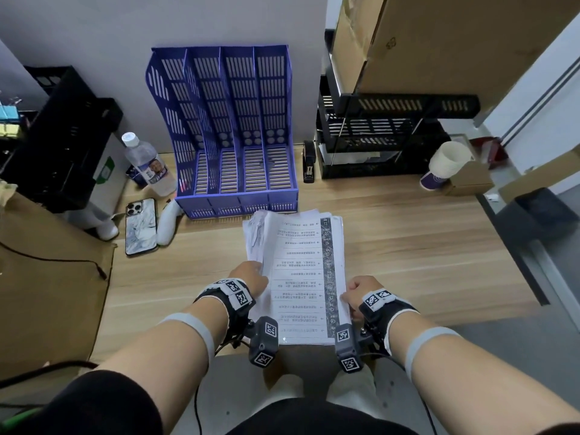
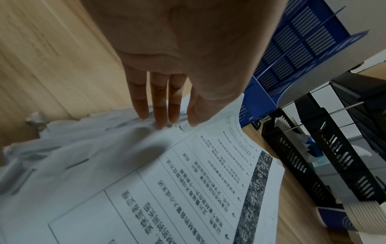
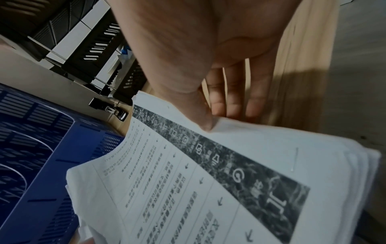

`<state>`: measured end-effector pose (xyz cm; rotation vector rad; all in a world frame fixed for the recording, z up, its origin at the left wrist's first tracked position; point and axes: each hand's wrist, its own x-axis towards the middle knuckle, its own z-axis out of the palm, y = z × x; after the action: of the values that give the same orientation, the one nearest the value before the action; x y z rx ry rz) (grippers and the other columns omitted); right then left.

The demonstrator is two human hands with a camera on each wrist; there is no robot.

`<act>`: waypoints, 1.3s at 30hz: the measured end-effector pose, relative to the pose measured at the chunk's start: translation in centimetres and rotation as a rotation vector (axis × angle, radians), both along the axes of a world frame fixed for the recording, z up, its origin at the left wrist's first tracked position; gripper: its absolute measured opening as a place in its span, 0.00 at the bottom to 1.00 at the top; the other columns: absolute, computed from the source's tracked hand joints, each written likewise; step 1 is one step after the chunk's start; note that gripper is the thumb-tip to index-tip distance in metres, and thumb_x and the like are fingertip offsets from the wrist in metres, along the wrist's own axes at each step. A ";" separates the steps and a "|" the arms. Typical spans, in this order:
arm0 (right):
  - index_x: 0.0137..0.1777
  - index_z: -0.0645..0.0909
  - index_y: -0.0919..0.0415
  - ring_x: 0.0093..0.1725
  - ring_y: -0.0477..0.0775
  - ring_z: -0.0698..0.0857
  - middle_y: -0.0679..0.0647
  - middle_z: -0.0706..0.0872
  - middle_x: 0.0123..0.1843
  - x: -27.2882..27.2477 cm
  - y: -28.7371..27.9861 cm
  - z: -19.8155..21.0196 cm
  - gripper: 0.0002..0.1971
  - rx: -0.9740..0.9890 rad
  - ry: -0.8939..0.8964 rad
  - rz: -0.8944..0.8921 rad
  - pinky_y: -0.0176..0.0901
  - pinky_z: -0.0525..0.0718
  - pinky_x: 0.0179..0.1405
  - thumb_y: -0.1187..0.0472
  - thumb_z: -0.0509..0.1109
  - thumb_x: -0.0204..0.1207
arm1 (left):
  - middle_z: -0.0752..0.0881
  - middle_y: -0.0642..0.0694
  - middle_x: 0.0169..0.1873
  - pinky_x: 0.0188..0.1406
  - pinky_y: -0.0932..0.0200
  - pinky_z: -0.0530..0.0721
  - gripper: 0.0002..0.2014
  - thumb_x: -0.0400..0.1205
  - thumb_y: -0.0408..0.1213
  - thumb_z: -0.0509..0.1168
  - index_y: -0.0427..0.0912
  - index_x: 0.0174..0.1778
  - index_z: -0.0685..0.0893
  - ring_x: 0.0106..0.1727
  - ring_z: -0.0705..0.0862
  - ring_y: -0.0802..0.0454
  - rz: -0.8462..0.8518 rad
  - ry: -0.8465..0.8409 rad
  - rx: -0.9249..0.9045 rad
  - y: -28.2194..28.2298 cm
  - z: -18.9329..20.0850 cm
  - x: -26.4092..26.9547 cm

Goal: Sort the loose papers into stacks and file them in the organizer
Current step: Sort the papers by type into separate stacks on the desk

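Observation:
A stack of printed papers lies lengthwise on the wooden desk, just in front of the blue four-slot organizer, whose slots look empty. My left hand is at the stack's ragged left edge. In the left wrist view its straight fingers touch that edge of the papers, and the thumb lies on the top sheet. My right hand pinches the right edge. The right wrist view shows its thumb on the papers and its fingers behind them.
Left of the organizer are a water bottle, a phone and a white object. A stapler, black stacked trays and paper cups are to the right. A cardboard box fills the left.

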<state>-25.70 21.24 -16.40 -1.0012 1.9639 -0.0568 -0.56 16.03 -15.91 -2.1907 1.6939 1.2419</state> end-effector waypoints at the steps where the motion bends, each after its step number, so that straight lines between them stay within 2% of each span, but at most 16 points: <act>1: 0.26 0.70 0.55 0.29 0.52 0.75 0.49 0.75 0.27 -0.2 0.1 -0.1 0.15 -0.025 0.013 -0.004 0.35 0.74 0.28 0.66 0.72 0.69 | 0.77 0.43 0.74 0.69 0.53 0.79 0.24 0.82 0.36 0.62 0.44 0.76 0.75 0.71 0.79 0.41 0.012 0.008 0.002 0.1 -0.1 0.1; 6: 0.31 0.77 0.55 0.32 0.51 0.79 0.52 0.85 0.37 -1.0 -0.2 0.8 0.11 -0.136 0.106 -0.055 0.33 0.75 0.28 0.70 0.63 0.69 | 0.77 0.42 0.74 0.69 0.54 0.77 0.23 0.82 0.38 0.64 0.43 0.76 0.76 0.71 0.79 0.43 0.019 0.064 0.012 -0.6 0.1 0.0; 8: 0.33 0.76 0.56 0.31 0.53 0.78 0.53 0.84 0.38 -1.5 -0.5 1.6 0.10 -0.166 0.143 -0.047 0.34 0.74 0.27 0.71 0.60 0.69 | 0.80 0.41 0.71 0.63 0.56 0.79 0.22 0.81 0.38 0.65 0.44 0.73 0.78 0.66 0.81 0.43 0.024 0.088 -0.019 -1.0 0.4 -0.4; 11: 0.36 0.72 0.56 0.34 0.57 0.78 0.53 0.80 0.34 -2.5 -1.2 3.3 0.09 -0.192 0.200 -0.003 0.39 0.74 0.31 0.70 0.58 0.70 | 0.84 0.41 0.62 0.50 0.59 0.79 0.18 0.81 0.37 0.65 0.44 0.68 0.80 0.50 0.82 0.46 0.018 0.144 -0.103 -2.1 1.5 -1.4; 13: 0.37 0.70 0.56 0.33 0.57 0.77 0.54 0.79 0.33 -3.4 -2.0 4.3 0.08 -0.226 0.245 0.036 0.39 0.73 0.30 0.71 0.58 0.71 | 0.84 0.40 0.60 0.49 0.59 0.78 0.17 0.80 0.36 0.66 0.45 0.66 0.80 0.49 0.81 0.47 0.012 0.193 -0.178 -3.1 2.7 -2.5; 16: 0.39 0.70 0.56 0.33 0.59 0.79 0.54 0.80 0.33 -4.5 -3.6 6.0 0.07 -0.329 0.316 0.112 0.42 0.77 0.28 0.70 0.59 0.71 | 0.80 0.41 0.62 0.56 0.57 0.80 0.21 0.78 0.37 0.68 0.47 0.68 0.78 0.55 0.82 0.47 -0.067 0.269 -0.356 -4.5 5.2 -5.0; 18: 0.40 0.69 0.52 0.34 0.61 0.82 0.52 0.82 0.33 -4.8 -4.6 7.7 0.08 -0.412 0.352 0.205 0.48 0.85 0.34 0.67 0.60 0.73 | 0.74 0.45 0.67 0.65 0.55 0.78 0.29 0.76 0.39 0.71 0.52 0.74 0.72 0.64 0.78 0.48 -0.236 0.262 -0.539 -5.3 7.3 -7.0; 21: 0.44 0.71 0.50 0.35 0.62 0.83 0.54 0.85 0.35 -4.9 -5.9 11.0 0.08 -0.561 0.319 0.375 0.54 0.86 0.36 0.65 0.60 0.76 | 0.70 0.47 0.74 0.75 0.46 0.73 0.38 0.73 0.45 0.74 0.60 0.79 0.65 0.75 0.69 0.46 -0.540 0.127 -0.780 -6.7 10.6 -9.8; 22: 0.45 0.72 0.50 0.36 0.62 0.83 0.54 0.85 0.37 -4.9 -6.2 12.1 0.07 -0.597 0.317 0.424 0.53 0.86 0.36 0.65 0.60 0.76 | 0.71 0.48 0.74 0.75 0.44 0.72 0.36 0.74 0.47 0.73 0.62 0.79 0.66 0.76 0.69 0.46 -0.641 0.055 -0.797 -7.2 11.5 -10.6; 24: 0.46 0.72 0.49 0.38 0.62 0.83 0.52 0.86 0.39 -5.1 -6.9 13.8 0.06 -0.641 0.327 0.487 0.52 0.85 0.37 0.62 0.61 0.77 | 0.78 0.50 0.69 0.73 0.42 0.70 0.25 0.78 0.50 0.68 0.64 0.72 0.74 0.71 0.75 0.47 -0.787 -0.078 -0.744 -8.1 12.9 -11.7; 26: 0.44 0.70 0.47 0.38 0.60 0.83 0.51 0.86 0.38 -5.4 -7.2 14.5 0.07 -0.654 0.315 0.508 0.52 0.85 0.37 0.61 0.61 0.78 | 0.84 0.51 0.61 0.71 0.41 0.70 0.15 0.81 0.49 0.64 0.65 0.64 0.80 0.65 0.80 0.47 -0.812 -0.166 -0.666 -8.5 13.6 -12.1; 28: 0.43 0.69 0.48 0.38 0.59 0.83 0.51 0.84 0.38 -5.8 -7.4 14.5 0.08 -0.646 0.292 0.514 0.51 0.85 0.37 0.63 0.61 0.78 | 0.85 0.52 0.59 0.71 0.40 0.70 0.15 0.83 0.49 0.62 0.66 0.65 0.80 0.65 0.81 0.46 -0.777 -0.213 -0.642 -8.5 13.4 -11.8; 32: 0.44 0.73 0.52 0.43 0.55 0.80 0.49 0.78 0.44 -6.5 -7.4 13.4 0.07 -0.703 0.279 0.522 0.52 0.83 0.41 0.66 0.61 0.77 | 0.78 0.53 0.71 0.76 0.39 0.67 0.23 0.82 0.52 0.63 0.66 0.75 0.72 0.74 0.74 0.47 -0.768 -0.218 -0.611 -8.4 12.4 -11.0; 36: 0.45 0.73 0.48 0.42 0.52 0.79 0.47 0.78 0.43 -6.5 -7.8 13.4 0.08 -0.745 0.278 0.559 0.52 0.84 0.41 0.65 0.62 0.78 | 0.64 0.50 0.81 0.79 0.38 0.63 0.33 0.80 0.55 0.65 0.69 0.80 0.60 0.82 0.62 0.46 -0.800 -0.188 -0.698 -8.1 12.0 -11.5; 38: 0.45 0.73 0.47 0.44 0.51 0.79 0.46 0.78 0.44 -6.3 -8.3 13.9 0.08 -0.792 0.283 0.595 0.53 0.84 0.42 0.64 0.62 0.78 | 0.65 0.50 0.80 0.77 0.39 0.65 0.30 0.80 0.54 0.65 0.70 0.78 0.64 0.81 0.63 0.45 -0.840 -0.178 -0.717 -8.0 12.5 -12.0; 39: 0.46 0.73 0.48 0.45 0.51 0.78 0.46 0.77 0.45 -6.2 -8.5 14.2 0.07 -0.810 0.287 0.610 0.54 0.83 0.42 0.64 0.62 0.78 | 0.70 0.50 0.77 0.74 0.41 0.68 0.24 0.81 0.53 0.64 0.68 0.74 0.71 0.78 0.68 0.46 -0.859 -0.174 -0.732 -8.0 12.8 -12.3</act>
<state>-31.85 12.74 -2.16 -2.2045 1.8057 -0.4062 -12.87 7.99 -3.15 -1.3510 2.8119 0.2189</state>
